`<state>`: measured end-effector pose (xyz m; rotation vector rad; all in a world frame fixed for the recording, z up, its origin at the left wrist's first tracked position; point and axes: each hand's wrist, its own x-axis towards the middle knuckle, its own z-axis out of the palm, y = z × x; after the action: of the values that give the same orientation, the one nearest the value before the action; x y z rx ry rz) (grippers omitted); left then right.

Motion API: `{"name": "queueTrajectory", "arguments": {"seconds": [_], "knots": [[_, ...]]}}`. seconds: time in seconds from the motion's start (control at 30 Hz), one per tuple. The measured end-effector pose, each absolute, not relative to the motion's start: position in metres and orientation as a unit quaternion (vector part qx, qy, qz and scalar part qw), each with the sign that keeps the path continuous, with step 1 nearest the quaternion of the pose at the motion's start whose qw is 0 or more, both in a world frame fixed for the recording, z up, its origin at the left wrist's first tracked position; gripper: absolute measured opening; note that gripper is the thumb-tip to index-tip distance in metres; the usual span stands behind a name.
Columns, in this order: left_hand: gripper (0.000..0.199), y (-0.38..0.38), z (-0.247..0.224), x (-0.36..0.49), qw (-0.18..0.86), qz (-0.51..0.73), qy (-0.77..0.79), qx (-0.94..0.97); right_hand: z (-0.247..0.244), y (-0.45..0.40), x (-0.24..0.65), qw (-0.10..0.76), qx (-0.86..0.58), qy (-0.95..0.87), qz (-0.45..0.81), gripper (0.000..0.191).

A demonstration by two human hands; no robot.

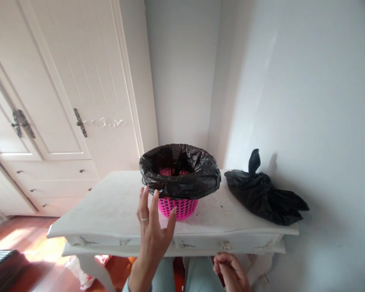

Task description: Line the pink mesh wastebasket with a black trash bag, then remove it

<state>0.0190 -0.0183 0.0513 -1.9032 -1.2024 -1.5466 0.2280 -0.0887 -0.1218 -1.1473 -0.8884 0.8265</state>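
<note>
A pink perforated plastic basket point(179, 208) stands upright on the white table, lined with a black plastic bag point(182, 186) whose top is folded out over the rim. The bag's mouth gapes wide, and some pink shows inside it. My left hand point(153, 231) is raised in front of the basket with fingers apart, a ring on one finger. Its fingertips are close to the bag's lower edge; whether they touch it I cannot tell. Below the table's front edge, on the right, my right hand point(231, 271) has its fingers curled in, with nothing visible in them.
A knotted black plastic bag point(266, 194) lies at the right end of the white table point(115, 202), by the wall. To the left stands a cream wardrobe point(57, 81) with dark handles. A white and red bag point(80, 271) lies on the wooden floor.
</note>
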Motion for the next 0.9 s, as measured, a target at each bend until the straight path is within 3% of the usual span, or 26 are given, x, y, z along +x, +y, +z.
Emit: {"name": "queueTrajectory", "arguments": {"seconds": [0.17,0.37,0.5,0.63,0.77,0.9], "knots": [[0.075,-0.014,0.004,0.03,0.11,-0.513,-0.455,-0.719,-0.048,-0.058,0.234,0.682,-0.436,-0.515,0.284,0.024],[0.066,-0.009,0.001,0.029,0.122,-0.567,-0.446,-0.682,0.033,-0.023,0.239,0.663,-0.358,-0.657,0.02,0.052],[0.055,-0.012,-0.002,0.021,0.128,-0.537,-0.467,-0.691,0.025,-0.002,0.227,0.607,-0.387,-0.693,-0.053,0.066],[0.05,-0.016,-0.011,0.013,0.104,-0.518,-0.496,-0.689,-0.023,0.01,0.216,0.568,-0.447,-0.689,0.059,0.071],[0.046,-0.022,-0.026,0.009,0.065,-0.517,-0.515,-0.68,-0.052,0.009,0.215,0.6,-0.466,-0.642,0.104,0.067],[0.041,-0.03,-0.048,0.01,0.03,-0.519,-0.522,-0.676,-0.026,0.013,0.227,0.645,-0.443,-0.621,0.042,0.071]]}}
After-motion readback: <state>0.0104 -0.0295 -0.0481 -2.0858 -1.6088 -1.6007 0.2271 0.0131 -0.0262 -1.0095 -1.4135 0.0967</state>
